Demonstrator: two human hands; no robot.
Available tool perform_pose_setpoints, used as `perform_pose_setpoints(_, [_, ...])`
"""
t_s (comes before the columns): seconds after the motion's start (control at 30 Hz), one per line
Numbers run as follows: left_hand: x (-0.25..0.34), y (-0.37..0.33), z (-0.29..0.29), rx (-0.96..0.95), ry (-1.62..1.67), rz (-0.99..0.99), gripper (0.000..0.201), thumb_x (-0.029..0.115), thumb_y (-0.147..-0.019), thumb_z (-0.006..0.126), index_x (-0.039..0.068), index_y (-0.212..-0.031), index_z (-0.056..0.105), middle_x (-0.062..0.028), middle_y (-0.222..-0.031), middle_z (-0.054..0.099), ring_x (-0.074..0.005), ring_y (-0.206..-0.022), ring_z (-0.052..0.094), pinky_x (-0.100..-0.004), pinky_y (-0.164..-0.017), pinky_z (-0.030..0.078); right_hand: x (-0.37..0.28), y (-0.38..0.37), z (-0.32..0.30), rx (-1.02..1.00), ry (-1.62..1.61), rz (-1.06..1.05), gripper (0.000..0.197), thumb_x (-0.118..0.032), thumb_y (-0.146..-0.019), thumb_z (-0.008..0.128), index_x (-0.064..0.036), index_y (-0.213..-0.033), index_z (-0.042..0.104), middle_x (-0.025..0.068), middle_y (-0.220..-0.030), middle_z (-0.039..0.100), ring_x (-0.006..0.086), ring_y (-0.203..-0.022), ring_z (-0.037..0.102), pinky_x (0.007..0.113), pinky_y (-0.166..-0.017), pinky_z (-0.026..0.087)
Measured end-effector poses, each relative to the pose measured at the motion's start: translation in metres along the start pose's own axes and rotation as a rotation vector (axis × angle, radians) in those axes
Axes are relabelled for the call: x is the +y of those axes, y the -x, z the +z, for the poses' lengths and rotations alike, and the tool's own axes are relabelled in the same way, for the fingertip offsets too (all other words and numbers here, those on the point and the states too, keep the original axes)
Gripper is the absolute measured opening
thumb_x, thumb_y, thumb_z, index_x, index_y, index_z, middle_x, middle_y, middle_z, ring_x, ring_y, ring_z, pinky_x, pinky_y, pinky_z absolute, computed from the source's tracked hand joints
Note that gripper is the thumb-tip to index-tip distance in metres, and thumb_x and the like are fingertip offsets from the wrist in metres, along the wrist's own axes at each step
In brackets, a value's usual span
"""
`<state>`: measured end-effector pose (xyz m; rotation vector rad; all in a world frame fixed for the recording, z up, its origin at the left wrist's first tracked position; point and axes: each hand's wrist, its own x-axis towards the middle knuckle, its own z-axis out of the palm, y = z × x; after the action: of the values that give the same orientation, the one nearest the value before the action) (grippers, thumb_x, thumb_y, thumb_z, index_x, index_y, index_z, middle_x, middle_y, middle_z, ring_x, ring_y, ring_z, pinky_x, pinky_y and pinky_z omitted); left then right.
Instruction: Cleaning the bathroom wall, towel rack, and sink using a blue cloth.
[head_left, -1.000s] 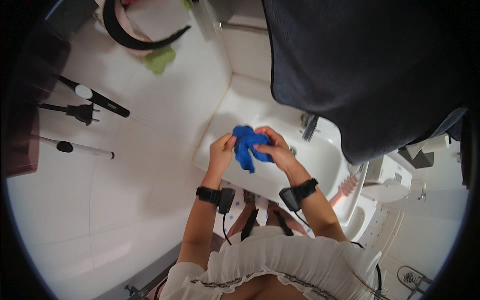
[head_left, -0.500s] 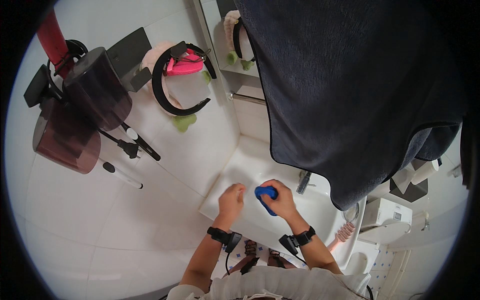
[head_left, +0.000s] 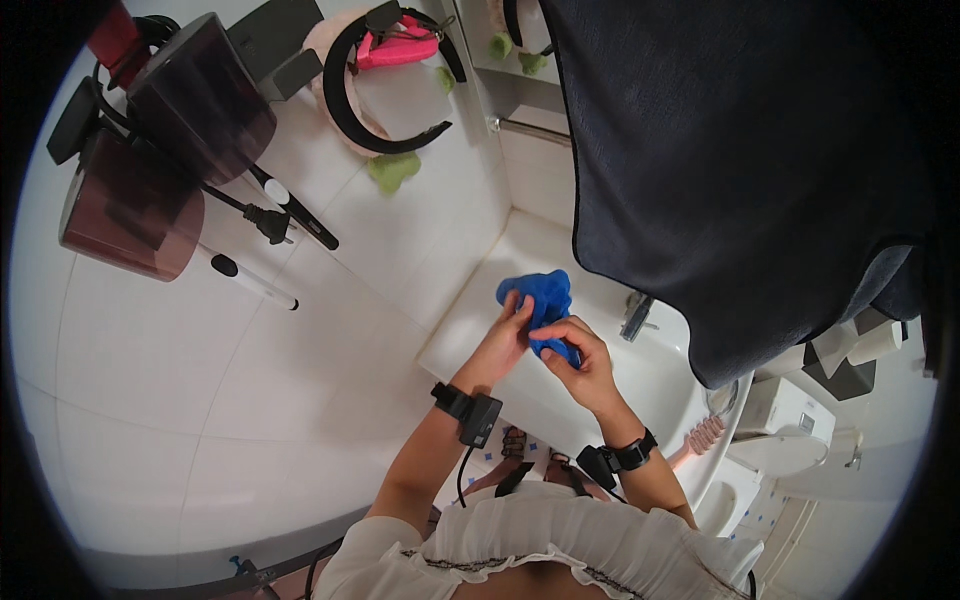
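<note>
A crumpled blue cloth [head_left: 548, 288] is spread between my two hands above the white sink [head_left: 640, 400]. My left hand [head_left: 503, 343] grips the cloth's near left side, with its thumb and fingers closed over the folds. Lower and to the right, my right hand [head_left: 585, 372] pinches the hanging end between thumb and fingers. Just right of the cloth is the metal faucet [head_left: 637, 315], which neither hand touches. Both wrists wear black straps with small devices.
A large dark towel [head_left: 740, 180] hangs over the sink's far right. On the left wall are two tinted cups [head_left: 205, 100], toothbrushes [head_left: 295, 208], a plug [head_left: 268, 224] and a black headband [head_left: 345, 90]. A pink brush [head_left: 704, 436] lies at the sink's right edge, near the toilet [head_left: 725, 505].
My left hand, earlier apart from the cloth, now holds it too. The bunched cloth has been opened out, and both hands have moved up in the picture. The view has shifted slightly.
</note>
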<state>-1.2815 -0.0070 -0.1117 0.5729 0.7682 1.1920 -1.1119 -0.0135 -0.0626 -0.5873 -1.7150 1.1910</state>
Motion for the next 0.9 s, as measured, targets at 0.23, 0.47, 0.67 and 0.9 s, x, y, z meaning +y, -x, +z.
perform_pose_setpoints(0.23, [0.032, 0.007, -0.004, 0.013, 0.091, 0.361, 0.041, 0.018, -0.101, 0.048, 0.013, -0.140, 0.037, -0.0064, -0.137, 0.049, -0.0207, -0.128, 0.046, -0.0420, -0.109, 0.035, 0.042, 0.025, -0.035, 0.081, -0.630, 0.695, 0.041, -0.012, -0.091, 0.059, -0.0019, -0.130, 0.053, -0.0012, -0.089, 0.061, 0.0064, -0.079, 0.055, 0.021, -0.071, 0.045])
perform_pose_setpoints(0.47, [0.023, 0.011, 0.009, 0.113, -0.117, 0.263, 0.034, 0.023, -0.102, 0.049, 0.011, -0.133, 0.045, -0.0072, -0.130, 0.054, -0.0218, -0.120, 0.052, -0.0413, -0.106, 0.038, 0.064, 0.010, -0.019, 0.068, -0.647, 0.796, 0.035, -0.016, -0.091, 0.066, -0.0006, -0.122, 0.060, 0.0050, -0.109, 0.066, 0.0116, -0.096, 0.062, 0.025, -0.087, 0.048])
perform_pose_setpoints(0.67, [0.010, 0.008, -0.046, 0.386, -0.736, -0.063, 0.035, 0.035, -0.097, 0.058, 0.010, -0.121, 0.055, -0.0048, -0.116, 0.061, -0.0133, -0.106, 0.059, -0.0327, -0.094, 0.048, 0.030, -0.027, -0.017, 0.303, -0.639, 0.524, 0.036, -0.021, -0.097, 0.060, -0.0070, -0.130, 0.057, -0.0026, -0.096, 0.062, 0.0062, -0.087, 0.055, 0.021, -0.079, 0.046])
perform_pose_setpoints(0.9, [-0.011, 0.020, -0.047, -0.152, -0.184, -0.137, 0.038, 0.029, -0.097, 0.055, 0.004, -0.125, 0.055, -0.0069, -0.122, 0.061, -0.0151, -0.109, 0.060, -0.0289, -0.092, 0.050, 0.026, -0.011, 0.018, -0.260, -0.516, 0.639, 0.031, -0.025, -0.099, 0.055, -0.0131, -0.126, 0.064, -0.0077, -0.086, 0.058, 0.0024, -0.075, 0.049, 0.018, -0.063, 0.039])
